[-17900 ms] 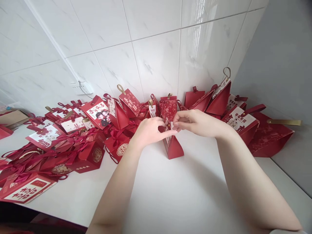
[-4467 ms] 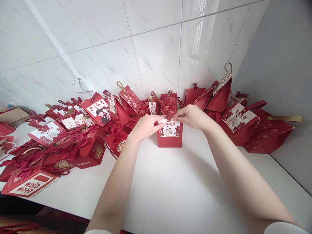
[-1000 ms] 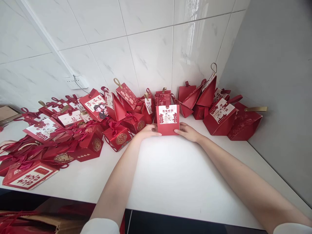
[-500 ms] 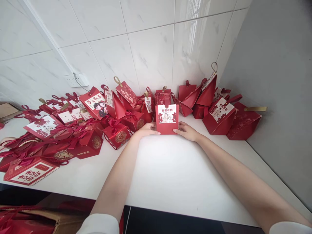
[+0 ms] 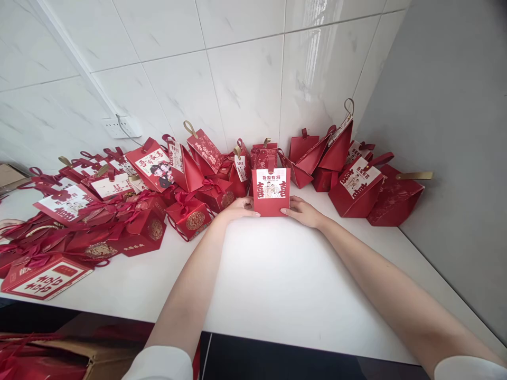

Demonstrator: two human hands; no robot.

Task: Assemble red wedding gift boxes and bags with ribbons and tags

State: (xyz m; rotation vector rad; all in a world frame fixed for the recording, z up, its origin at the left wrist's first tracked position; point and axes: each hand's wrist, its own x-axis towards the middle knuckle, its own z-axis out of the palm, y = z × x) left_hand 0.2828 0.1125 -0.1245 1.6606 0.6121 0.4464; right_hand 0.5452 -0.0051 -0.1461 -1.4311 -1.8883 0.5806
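A red gift box (image 5: 271,208) with a white label of two figures stands upright on the white tabletop (image 5: 273,274). My left hand (image 5: 240,208) grips its left side, with the thumb at the lower front edge. On the opposite side my right hand (image 5: 302,211) holds it the same way. The fingers behind the box are partly hidden. Just behind it stands another red box (image 5: 261,155). To the left of my left hand sits a small red box with a gold round emblem (image 5: 195,221).
Many red boxes with ribbons (image 5: 138,232) crowd the left. More red boxes (image 5: 354,192) stand at the right by the grey panel (image 5: 447,137). A cardboard carton (image 5: 106,359) is at the lower left. Another person's hand (image 5: 10,224) shows at the left edge.
The view has shifted very slightly. Both my hands stay on the upright box. At the left edge, the other person's hand has moved slightly.
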